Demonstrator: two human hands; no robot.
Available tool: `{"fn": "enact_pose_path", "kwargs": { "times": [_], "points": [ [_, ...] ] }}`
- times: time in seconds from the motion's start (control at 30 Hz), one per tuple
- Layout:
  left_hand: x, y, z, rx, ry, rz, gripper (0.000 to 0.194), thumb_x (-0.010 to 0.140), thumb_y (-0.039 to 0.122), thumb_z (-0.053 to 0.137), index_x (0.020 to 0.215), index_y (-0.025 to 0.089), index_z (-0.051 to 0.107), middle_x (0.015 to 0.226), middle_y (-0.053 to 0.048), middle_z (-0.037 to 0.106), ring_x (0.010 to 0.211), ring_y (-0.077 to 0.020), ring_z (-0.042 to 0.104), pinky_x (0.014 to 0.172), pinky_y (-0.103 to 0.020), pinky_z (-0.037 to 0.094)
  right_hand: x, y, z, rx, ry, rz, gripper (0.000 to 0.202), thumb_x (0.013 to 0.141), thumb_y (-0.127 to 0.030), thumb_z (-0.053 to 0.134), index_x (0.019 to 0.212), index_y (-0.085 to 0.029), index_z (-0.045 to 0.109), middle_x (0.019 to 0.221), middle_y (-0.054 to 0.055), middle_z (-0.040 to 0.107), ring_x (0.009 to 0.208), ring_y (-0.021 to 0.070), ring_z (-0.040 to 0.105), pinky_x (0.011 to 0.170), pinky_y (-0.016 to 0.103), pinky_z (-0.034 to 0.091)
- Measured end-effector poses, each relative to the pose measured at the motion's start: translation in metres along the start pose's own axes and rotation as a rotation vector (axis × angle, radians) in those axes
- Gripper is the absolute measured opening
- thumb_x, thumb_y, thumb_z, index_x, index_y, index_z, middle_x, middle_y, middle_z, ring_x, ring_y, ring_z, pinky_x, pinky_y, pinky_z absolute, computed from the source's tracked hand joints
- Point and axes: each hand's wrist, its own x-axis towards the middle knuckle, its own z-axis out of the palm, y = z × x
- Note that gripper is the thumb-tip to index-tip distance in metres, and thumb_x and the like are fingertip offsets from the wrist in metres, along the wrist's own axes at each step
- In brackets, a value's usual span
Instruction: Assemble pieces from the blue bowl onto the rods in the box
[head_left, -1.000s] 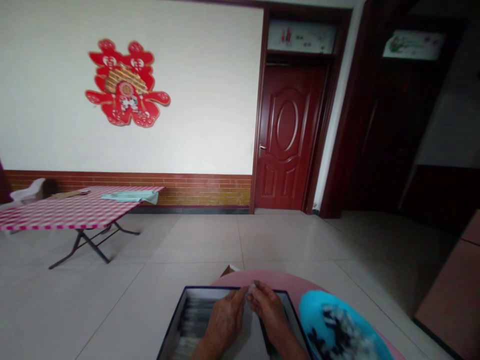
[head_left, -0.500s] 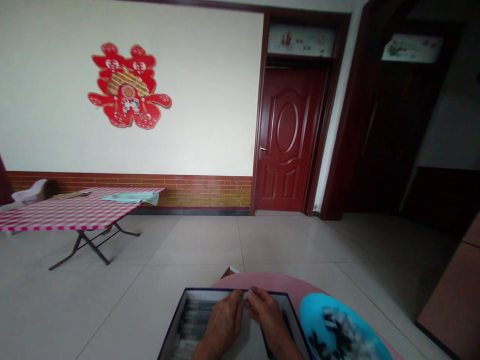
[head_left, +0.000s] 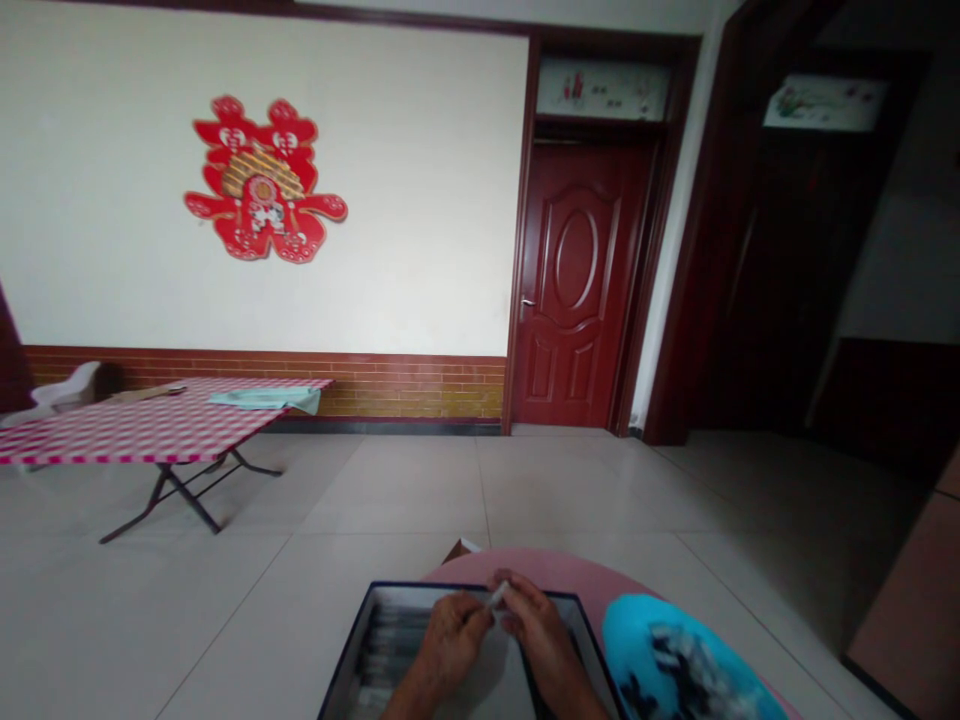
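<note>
Over the middle of a dark-rimmed box (head_left: 339,650), my left hand (head_left: 452,640) and my right hand (head_left: 536,630) meet. Both are closed, with their fingertips on a small whitish piece (head_left: 497,596) too small to make out fully. Blurred grey strips (head_left: 390,640) lie in the left part of the box. Right of the box, a bright blue bowl (head_left: 626,630) holds blurred black and whitish pieces (head_left: 694,675).
The box and bowl rest on a round pink table (head_left: 555,566). At the left stands a folding table with a red checked cloth (head_left: 165,425) and a pale green cloth (head_left: 262,398). A red door (head_left: 574,280) is behind.
My left hand's fingers have lowered slightly, and the whitish piece between my hands shows more clearly. The whole view has shifted a little.
</note>
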Motion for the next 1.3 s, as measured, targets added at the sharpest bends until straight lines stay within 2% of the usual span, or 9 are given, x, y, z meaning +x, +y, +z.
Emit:
{"fn": "enact_pose_path", "kwargs": {
  "times": [0.17, 0.27, 0.43, 0.5, 0.6, 0.73, 0.97, 1.1, 1.3],
  "points": [
    [-0.003, 0.004, 0.001, -0.343, -0.259, -0.171, 0.06, 0.074, 0.075, 0.038, 0.068, 0.017, 0.054, 0.045, 0.005, 0.045, 0.033, -0.0084, 0.036, 0.036, -0.02, 0.026, 0.001, 0.0, 0.0, 0.142, -0.135, -0.025, 0.036, 0.072, -0.044, 0.07, 0.098, -0.019, 0.069, 0.093, 0.008, 0.07, 0.084, 0.0209, 0.063, 0.076, 0.033, 0.049],
    [-0.005, 0.002, 0.004, -0.405, -0.26, -0.187, 0.067, 0.07, 0.081, 0.038, 0.073, 0.016, 0.055, 0.045, 0.005, 0.047, 0.031, -0.007, 0.033, 0.033, -0.019, 0.023, 0.002, 0.0, 0.001, 0.143, -0.139, -0.024, 0.033, 0.072, -0.044, 0.071, 0.093, -0.018, 0.07, 0.088, 0.007, 0.07, 0.076, 0.0181, 0.062, 0.072, 0.031, 0.049],
    [-0.002, -0.008, 0.009, -0.303, -0.183, -0.177, 0.067, 0.069, 0.083, 0.035, 0.059, 0.019, 0.048, 0.045, 0.005, 0.042, 0.033, -0.0081, 0.035, 0.034, -0.021, 0.025, 0.001, 0.003, 0.002, 0.156, -0.083, 0.013, 0.034, 0.067, -0.045, 0.074, 0.088, -0.018, 0.071, 0.086, 0.006, 0.07, 0.081, 0.019, 0.063, 0.077, 0.031, 0.05],
    [-0.002, -0.01, 0.01, -0.196, -0.147, -0.12, 0.065, 0.074, 0.08, 0.031, 0.055, 0.02, 0.045, 0.045, 0.004, 0.041, 0.036, -0.0095, 0.038, 0.037, -0.022, 0.028, 0.001, 0.005, 0.003, 0.148, -0.045, 0.023, 0.037, 0.063, -0.046, 0.077, 0.085, -0.018, 0.072, 0.084, 0.006, 0.07, 0.081, 0.02, 0.063, 0.078, 0.032, 0.05],
    [-0.003, -0.012, 0.009, 0.018, -0.072, 0.059, 0.063, 0.086, 0.068, 0.024, 0.054, 0.019, 0.048, 0.049, 0.002, 0.047, 0.046, -0.0124, 0.047, 0.048, -0.024, 0.037, -0.001, 0.007, 0.005, 0.139, 0.009, 0.032, 0.04, 0.058, -0.049, 0.079, 0.081, -0.017, 0.071, 0.082, 0.007, 0.07, 0.078, 0.0211, 0.064, 0.076, 0.033, 0.051],
    [-0.009, -0.017, 0.013, 0.264, 0.04, 0.25, 0.058, 0.096, 0.05, 0.019, 0.067, 0.02, 0.059, 0.058, -0.001, 0.058, 0.056, -0.0149, 0.056, 0.058, -0.025, 0.044, -0.004, 0.007, 0.007, 0.142, 0.015, 0.034, 0.04, 0.059, -0.052, 0.076, 0.079, -0.017, 0.07, 0.081, 0.006, 0.07, 0.078, 0.0217, 0.065, 0.075, 0.033, 0.051],
    [-0.015, -0.032, 0.024, 0.528, 0.253, 0.467, 0.048, 0.099, 0.032, 0.018, 0.086, 0.021, 0.063, 0.077, -0.006, 0.067, 0.069, -0.0174, 0.064, 0.066, -0.027, 0.051, -0.006, 0.008, 0.007, 0.117, 0.012, 0.03, 0.04, 0.061, -0.053, 0.074, 0.079, -0.018, 0.07, 0.08, 0.005, 0.069, 0.079, 0.0208, 0.063, 0.074, 0.031, 0.05],
    [-0.015, -0.037, 0.025, 0.646, 0.242, 0.575, 0.043, 0.097, 0.02, 0.02, 0.089, 0.02, 0.063, 0.08, -0.007, 0.068, 0.073, -0.0178, 0.065, 0.068, -0.028, 0.053, -0.006, 0.011, 0.005, 0.084, 0.016, 0.025, 0.036, 0.065, -0.052, 0.072, 0.077, -0.018, 0.069, 0.075, 0.003, 0.066, 0.072, 0.0173, 0.06, 0.068, 0.027, 0.047],
    [-0.015, -0.036, 0.023, 0.745, 0.175, 0.542, 0.034, 0.09, 0.012, 0.027, 0.09, 0.019, 0.061, 0.081, -0.008, 0.066, 0.074, -0.0201, 0.064, 0.067, -0.03, 0.052, -0.008, 0.015, 0.006, 0.056, 0.057, 0.031, 0.037, 0.065, -0.052, 0.071, 0.079, -0.018, 0.068, 0.078, 0.003, 0.066, 0.075, 0.0176, 0.06, 0.068, 0.027, 0.047]
  ]
}}
